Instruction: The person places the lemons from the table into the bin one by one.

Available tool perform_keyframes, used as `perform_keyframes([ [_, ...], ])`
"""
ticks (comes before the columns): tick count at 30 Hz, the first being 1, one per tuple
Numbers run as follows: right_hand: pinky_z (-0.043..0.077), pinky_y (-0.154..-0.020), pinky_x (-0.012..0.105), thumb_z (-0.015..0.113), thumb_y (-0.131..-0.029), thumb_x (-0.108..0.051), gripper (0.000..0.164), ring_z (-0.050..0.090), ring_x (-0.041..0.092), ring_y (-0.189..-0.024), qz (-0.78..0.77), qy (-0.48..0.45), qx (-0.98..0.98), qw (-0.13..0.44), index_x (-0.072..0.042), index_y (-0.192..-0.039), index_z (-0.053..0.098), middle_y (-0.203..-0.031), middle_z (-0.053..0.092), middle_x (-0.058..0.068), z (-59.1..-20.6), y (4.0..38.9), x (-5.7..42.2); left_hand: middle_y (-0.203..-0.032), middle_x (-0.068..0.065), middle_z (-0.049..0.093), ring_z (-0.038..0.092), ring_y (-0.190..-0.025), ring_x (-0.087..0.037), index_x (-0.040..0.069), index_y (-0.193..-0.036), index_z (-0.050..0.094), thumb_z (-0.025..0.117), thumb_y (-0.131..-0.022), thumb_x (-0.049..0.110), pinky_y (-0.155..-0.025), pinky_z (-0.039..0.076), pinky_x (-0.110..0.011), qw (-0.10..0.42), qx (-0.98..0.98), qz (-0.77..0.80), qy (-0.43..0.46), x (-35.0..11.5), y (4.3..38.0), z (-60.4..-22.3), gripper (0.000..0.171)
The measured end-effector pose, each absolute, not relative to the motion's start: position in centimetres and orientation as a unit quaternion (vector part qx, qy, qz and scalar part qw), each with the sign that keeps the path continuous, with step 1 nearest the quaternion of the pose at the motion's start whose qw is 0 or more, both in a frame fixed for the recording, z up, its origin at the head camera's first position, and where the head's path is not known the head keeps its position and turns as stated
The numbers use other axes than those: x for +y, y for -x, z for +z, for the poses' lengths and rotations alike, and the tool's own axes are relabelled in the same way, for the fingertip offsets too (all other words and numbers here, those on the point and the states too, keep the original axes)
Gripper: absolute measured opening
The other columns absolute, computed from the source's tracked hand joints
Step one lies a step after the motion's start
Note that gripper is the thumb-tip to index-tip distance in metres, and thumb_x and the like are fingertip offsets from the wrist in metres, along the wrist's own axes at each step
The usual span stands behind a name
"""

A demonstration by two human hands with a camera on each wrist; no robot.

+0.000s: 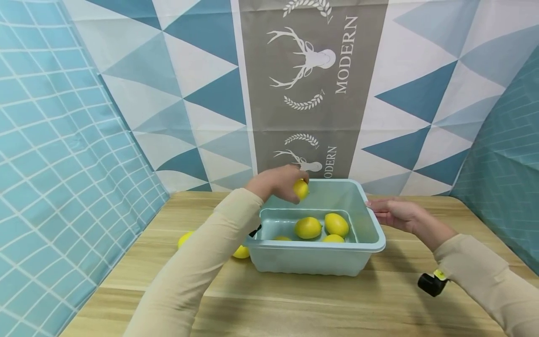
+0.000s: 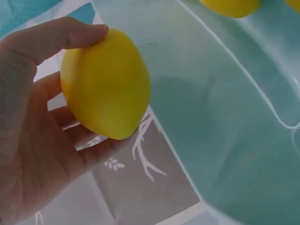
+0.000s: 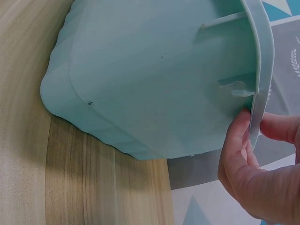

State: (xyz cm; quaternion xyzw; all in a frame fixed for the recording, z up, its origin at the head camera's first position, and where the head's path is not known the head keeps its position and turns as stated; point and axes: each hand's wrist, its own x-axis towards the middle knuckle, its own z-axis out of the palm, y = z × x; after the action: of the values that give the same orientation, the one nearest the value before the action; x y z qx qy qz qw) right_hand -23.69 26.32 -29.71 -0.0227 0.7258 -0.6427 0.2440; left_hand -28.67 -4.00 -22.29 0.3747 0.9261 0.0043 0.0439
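In the head view my left hand (image 1: 283,183) is raised over the far left part of a pale blue-green plastic bin (image 1: 311,256). It grips a yellow lemon (image 2: 107,84) between thumb and fingers, as the left wrist view shows closely. Several lemons (image 1: 308,228) lie on the bin's floor, some partly hidden by its front wall. At the bin's right side, my right hand (image 1: 397,215) pinches the rim (image 3: 263,61), thumb on one face and fingers under the lip.
Left of the bin, a lemon (image 1: 241,252) sits on the wooden table (image 1: 269,304), and another lemon (image 1: 184,238) is partly hidden by the left sleeve. A patterned cloth (image 1: 210,93) hangs behind the table. A black wrist camera (image 1: 432,284) hangs below the right sleeve.
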Motion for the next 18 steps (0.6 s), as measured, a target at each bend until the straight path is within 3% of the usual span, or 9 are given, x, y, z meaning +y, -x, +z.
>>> perform_keyframes([
  [7, 0.056, -0.082, 0.018, 0.056, -0.096, -0.021, 0.012, 0.064, 0.003, -0.084, -0.648, 0.019, 0.722, 0.243, -0.014, -0.105, 0.06, -0.093, 0.066, -0.009, -29.7, 23.7, 26.3, -0.11, -0.002, 0.061, 0.05, -0.098, -0.018, 0.016, -0.122, 0.06, 0.07, -0.076, 0.018, -0.081, 0.044, -0.029, 0.085, 0.927, -0.009, -0.366, -3.2, 28.9, -23.3, 0.047],
  [18, 0.055, -0.082, 0.017, 0.056, -0.096, -0.02, 0.016, 0.063, 0.002, -0.085, -0.648, 0.018, 0.723, 0.239, -0.011, -0.109, 0.058, -0.094, 0.065, -0.009, -29.6, 23.6, 26.3, -0.102, 0.0, 0.062, 0.053, -0.088, -0.016, 0.017, -0.118, 0.06, 0.071, -0.076, 0.017, -0.074, 0.047, -0.026, 0.117, 0.929, -0.033, -0.35, -2.7, 28.5, -24.4, 0.044],
])
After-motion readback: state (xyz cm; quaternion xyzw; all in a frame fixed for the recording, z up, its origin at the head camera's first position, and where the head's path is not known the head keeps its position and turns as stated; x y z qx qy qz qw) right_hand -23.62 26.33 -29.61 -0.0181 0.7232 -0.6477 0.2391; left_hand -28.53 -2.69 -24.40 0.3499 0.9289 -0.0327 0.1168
